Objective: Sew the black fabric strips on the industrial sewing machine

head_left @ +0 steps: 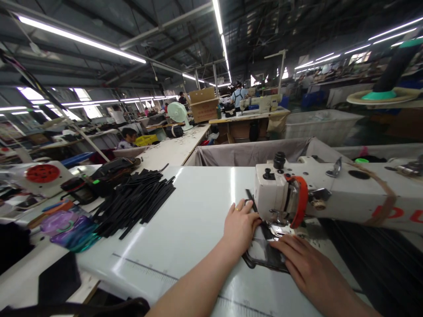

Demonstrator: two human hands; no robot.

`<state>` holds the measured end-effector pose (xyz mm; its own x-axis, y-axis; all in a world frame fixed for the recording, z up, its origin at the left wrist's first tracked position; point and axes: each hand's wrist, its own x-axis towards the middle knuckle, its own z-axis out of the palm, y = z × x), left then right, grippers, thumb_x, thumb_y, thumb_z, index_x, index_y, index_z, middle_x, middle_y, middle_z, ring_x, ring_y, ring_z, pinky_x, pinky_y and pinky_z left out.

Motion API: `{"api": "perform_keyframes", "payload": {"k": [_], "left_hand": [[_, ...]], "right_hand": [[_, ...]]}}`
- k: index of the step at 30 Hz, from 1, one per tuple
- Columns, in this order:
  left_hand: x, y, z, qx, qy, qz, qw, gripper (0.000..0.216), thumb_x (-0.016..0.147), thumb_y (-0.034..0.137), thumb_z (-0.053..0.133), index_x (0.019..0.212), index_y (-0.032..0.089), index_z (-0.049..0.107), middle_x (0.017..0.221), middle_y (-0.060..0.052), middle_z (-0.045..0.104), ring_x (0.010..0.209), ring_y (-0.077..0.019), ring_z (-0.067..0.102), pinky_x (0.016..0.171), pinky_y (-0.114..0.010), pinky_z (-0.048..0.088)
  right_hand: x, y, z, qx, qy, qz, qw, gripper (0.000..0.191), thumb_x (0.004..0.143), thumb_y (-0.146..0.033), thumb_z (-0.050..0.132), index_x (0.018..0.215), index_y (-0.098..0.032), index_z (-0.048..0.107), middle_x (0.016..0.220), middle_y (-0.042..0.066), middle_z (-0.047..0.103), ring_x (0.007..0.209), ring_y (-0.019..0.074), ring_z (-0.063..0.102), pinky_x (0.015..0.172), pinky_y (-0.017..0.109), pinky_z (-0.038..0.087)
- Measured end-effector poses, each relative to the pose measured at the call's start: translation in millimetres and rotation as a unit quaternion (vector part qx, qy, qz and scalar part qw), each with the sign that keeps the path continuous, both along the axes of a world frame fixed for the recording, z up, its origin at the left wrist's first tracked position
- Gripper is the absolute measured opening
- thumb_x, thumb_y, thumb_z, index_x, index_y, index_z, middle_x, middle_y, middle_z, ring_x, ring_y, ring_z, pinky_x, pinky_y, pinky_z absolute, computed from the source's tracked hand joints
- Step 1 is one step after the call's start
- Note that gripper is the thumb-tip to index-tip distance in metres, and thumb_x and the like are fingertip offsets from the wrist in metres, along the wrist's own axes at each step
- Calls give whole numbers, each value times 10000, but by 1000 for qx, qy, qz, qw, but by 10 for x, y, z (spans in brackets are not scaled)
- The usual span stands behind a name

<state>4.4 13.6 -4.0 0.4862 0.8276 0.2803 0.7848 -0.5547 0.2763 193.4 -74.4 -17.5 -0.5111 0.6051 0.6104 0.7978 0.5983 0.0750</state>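
Observation:
A see-through panel with dark edging [262, 252] lies flat under the needle area of a white sewing machine [271, 193]. A narrow black strip [248, 193] sticks out past my fingers beside the machine head. My left hand [240, 223] is closed over the strip and the panel's far left edge, fingers bent, with a ring on one finger. On the near right side, my right hand [307, 257] pinches the panel's edge close to the metal presser foot [277, 230]. My fingertips hide part of the edging.
A pile of black strips [142, 200] lies left on the white table [194, 211]. Nearby are a purple-teal pouch [66, 226] and a dark flat piece [59, 278]. Dark material [373, 259] lies right of the machine. A fabric-lined bin [247, 153] stands behind; other people sit or stand farther off.

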Motion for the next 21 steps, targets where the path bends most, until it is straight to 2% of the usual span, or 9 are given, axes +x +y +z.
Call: {"api": "perform_keyframes", "payload": {"k": [3,5,8,10,15,18,21], "left_hand": [[-56,19,94,13,48,90,995,185,948,271,541,987,193,704,1300,-81,575,1296,-295,429,1110,-503,341],[-70,-3,148,6,62,104,993,199,939,258,552,898,154,716,1187,-103,630,1213,-288,493,1066,-460,387],[-44,-129,200,-45,52,48,996,222,936,267,557,821,165,718,960,-70,685,993,-243,581,910,-387,479],[-26,-248,219,-75,37,8,996,206,934,241,557,822,180,718,944,-51,690,945,-231,587,862,-374,488],[-74,-421,249,-108,-26,-105,988,174,901,127,571,912,196,731,1084,-39,682,1000,-208,586,903,-326,488],[-103,-418,247,-111,-44,-123,985,115,879,150,619,914,186,723,1138,-50,671,1051,-223,582,962,-353,481],[-83,-412,220,-109,-46,-136,984,74,855,126,642,841,172,698,1091,-51,683,1057,-230,590,974,-370,483]], "right_hand": [[3,-1,-9,-10,17,-4,1000,340,850,-97,396,1096,-218,595,1006,47,693,874,207,669,723,345,581],[6,-6,1,-13,22,-2,1000,348,848,-95,397,1103,-221,598,1024,47,690,888,199,668,733,337,581],[3,-23,32,-20,23,8,999,365,853,-109,419,1156,-211,593,1090,63,676,948,204,657,772,347,579],[-2,-32,51,-43,23,19,999,382,861,-121,448,1208,-211,580,1132,68,663,987,205,645,807,358,576],[1,-29,55,-76,39,38,996,345,893,-146,481,1205,-225,604,1138,72,656,993,206,636,831,381,571],[16,-22,43,-78,46,38,995,311,908,-165,486,1179,-222,627,1132,78,660,981,208,641,827,382,571],[33,-18,40,-83,45,34,995,290,919,-172,483,1157,-222,641,1122,75,669,979,204,646,826,369,573]]}}
